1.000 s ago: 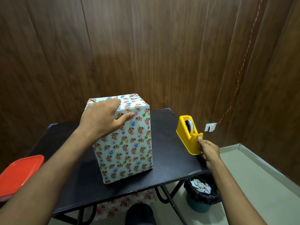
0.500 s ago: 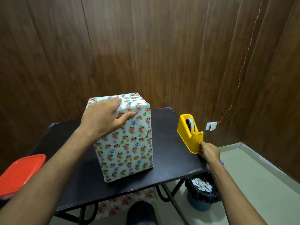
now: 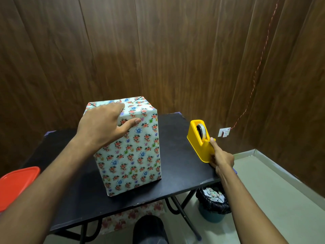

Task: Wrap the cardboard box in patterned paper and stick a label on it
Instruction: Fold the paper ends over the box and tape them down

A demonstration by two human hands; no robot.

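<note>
The box (image 3: 130,155), covered in white paper with a small flower print, stands upright on the black table (image 3: 175,147). My left hand (image 3: 103,125) grips its top near corner, fingers flat on the top and thumb on the front face. A yellow tape dispenser (image 3: 197,138) with a tape roll sits at the table's right edge. My right hand (image 3: 221,159) holds the dispenser's near end, thumb raised to the cutter. No label is visible.
A red plastic lid (image 3: 15,184) lies at the far left. Under the table's right side stands a bin (image 3: 212,203) lined in black with paper scraps. More flowered paper (image 3: 126,219) lies on the floor below. Wood-panelled walls close in behind and to the right.
My right hand dropped from the cutter to the dispenser's near end, and now its thumb is up at the cutter again. The left hand and box have stayed put.
</note>
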